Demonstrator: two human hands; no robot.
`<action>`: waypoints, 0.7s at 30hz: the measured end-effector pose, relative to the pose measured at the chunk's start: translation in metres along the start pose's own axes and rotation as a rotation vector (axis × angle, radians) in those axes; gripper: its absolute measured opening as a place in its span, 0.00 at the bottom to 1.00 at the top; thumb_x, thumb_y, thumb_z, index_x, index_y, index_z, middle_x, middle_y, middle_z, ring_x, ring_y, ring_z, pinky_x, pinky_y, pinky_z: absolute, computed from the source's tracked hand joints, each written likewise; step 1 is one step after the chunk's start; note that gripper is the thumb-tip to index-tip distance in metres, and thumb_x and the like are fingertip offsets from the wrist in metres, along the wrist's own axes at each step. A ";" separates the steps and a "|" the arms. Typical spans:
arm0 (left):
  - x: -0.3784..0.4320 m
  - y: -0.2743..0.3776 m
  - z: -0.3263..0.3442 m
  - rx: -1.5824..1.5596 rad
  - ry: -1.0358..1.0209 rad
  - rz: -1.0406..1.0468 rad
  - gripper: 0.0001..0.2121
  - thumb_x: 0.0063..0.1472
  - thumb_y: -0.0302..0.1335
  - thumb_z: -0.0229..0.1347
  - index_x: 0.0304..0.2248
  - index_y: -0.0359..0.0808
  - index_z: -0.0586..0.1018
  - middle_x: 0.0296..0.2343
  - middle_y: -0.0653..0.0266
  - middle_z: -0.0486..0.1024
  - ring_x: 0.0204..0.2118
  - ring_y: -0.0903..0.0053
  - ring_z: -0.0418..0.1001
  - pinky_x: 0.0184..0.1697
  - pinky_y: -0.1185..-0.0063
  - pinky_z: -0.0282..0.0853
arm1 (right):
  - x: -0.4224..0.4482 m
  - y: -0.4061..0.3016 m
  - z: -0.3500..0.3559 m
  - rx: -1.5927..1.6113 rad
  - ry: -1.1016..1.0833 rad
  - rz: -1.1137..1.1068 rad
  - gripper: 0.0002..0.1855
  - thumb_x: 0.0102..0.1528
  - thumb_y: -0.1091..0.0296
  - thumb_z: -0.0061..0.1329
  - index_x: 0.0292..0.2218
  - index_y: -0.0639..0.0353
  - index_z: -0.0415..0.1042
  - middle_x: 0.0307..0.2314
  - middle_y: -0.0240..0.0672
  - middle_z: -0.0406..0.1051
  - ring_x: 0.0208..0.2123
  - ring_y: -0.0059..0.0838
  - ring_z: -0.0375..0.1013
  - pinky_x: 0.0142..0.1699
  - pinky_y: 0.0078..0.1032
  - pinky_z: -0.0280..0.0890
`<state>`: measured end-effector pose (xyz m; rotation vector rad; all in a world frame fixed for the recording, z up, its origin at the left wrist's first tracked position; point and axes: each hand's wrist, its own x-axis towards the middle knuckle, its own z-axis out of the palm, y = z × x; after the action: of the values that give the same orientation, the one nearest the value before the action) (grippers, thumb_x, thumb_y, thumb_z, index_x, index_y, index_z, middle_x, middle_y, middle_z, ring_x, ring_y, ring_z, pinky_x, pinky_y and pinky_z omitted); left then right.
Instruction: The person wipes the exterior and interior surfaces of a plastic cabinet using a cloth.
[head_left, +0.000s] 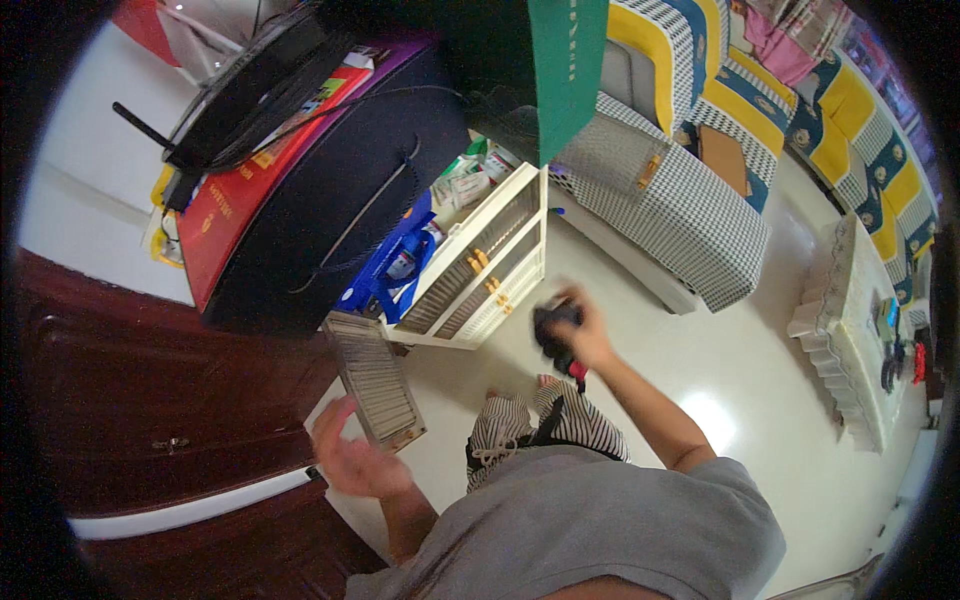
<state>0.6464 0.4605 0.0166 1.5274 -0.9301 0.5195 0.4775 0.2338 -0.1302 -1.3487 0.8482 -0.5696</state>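
Observation:
My right hand (585, 330), blurred by motion, is closed around a dark bundled item (553, 330) with a red part at its lower end; its exact kind is unclear. My left hand (356, 454) is at the lower left beside an open slatted cabinet door (381, 379), its fingers apart and blurred. Whether it touches the door's edge cannot be told. Ahead of me stands a cream cabinet (480, 337) with slatted doors and yellow handles. A blue bag (405, 262) and several green-and-white packages (469, 180) lie on its top.
Dark red wooden doors (172, 397) stand at the left. Behind the cream cabinet are a large black object (352, 187) and a red box or bag (225, 217). A checkered-cloth-covered unit (660, 217) is at the right, with a cloth-covered low table (847, 330) beyond it.

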 end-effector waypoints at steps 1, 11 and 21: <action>-0.002 0.005 0.015 -0.164 -0.128 -0.077 0.16 0.56 0.32 0.51 0.39 0.27 0.73 0.36 0.53 0.74 0.40 0.65 0.71 0.45 0.71 0.65 | 0.009 -0.021 -0.017 0.094 0.197 0.057 0.31 0.42 0.78 0.51 0.48 0.61 0.59 0.35 0.40 0.67 0.34 0.37 0.72 0.46 0.30 0.66; 0.031 0.021 0.058 0.073 -1.145 0.247 0.22 0.53 0.34 0.57 0.45 0.31 0.71 0.39 0.56 0.73 0.42 0.64 0.70 0.46 0.69 0.62 | 0.100 -0.103 -0.118 -0.118 0.390 -0.229 0.41 0.44 0.77 0.51 0.58 0.58 0.49 0.52 0.43 0.57 0.52 0.35 0.59 0.52 0.26 0.64; 0.027 -0.016 0.112 0.020 -0.983 0.458 0.17 0.52 0.28 0.57 0.43 0.35 0.75 0.44 0.59 0.70 0.47 0.69 0.66 0.49 0.69 0.61 | 0.047 -0.078 -0.038 -0.154 0.067 -0.285 0.35 0.36 0.78 0.56 0.48 0.61 0.63 0.41 0.37 0.65 0.44 0.30 0.65 0.49 0.22 0.58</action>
<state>0.6542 0.3454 0.0064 1.5820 -2.0590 0.0481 0.4841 0.1617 -0.0630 -1.6123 0.7704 -0.7862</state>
